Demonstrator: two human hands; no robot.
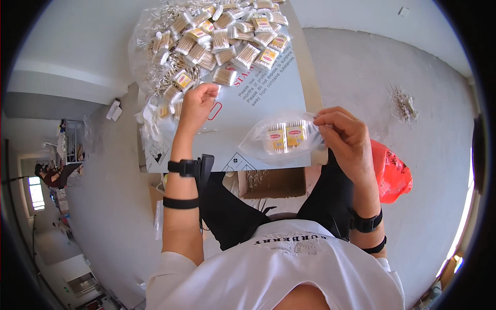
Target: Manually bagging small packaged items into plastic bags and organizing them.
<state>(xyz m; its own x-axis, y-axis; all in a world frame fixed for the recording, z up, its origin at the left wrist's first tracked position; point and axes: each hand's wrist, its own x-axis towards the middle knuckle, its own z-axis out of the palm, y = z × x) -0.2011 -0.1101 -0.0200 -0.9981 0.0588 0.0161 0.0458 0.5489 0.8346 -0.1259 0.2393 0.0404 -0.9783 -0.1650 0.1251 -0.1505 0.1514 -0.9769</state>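
The clear plastic bag (254, 143) is at the near right corner of the worktop (287, 98), with two cotton-swab packs (296, 135) side by side inside it, yellow labels up. Whether the bag rests on the surface or hangs just above it, I cannot tell. The person's right grip (345, 138) is narrow, thumb and fingers pinching the film at the bag's right end. The left grip (199, 102) is at the near edge of a heap of swab packs (219, 39), its fingers curled; I cannot tell whether anything is held in it. Loose swabs (166, 75) lie at the left of the heap.

The bag should be light, limp and rather slippery, so a pinch on its rim probably suits it best, clear of the contents. The packs look light too, firm along the sticks but soft in their wrapping; a hold across the flat faces seems surest, since a hard squeeze could bend the slim sticks
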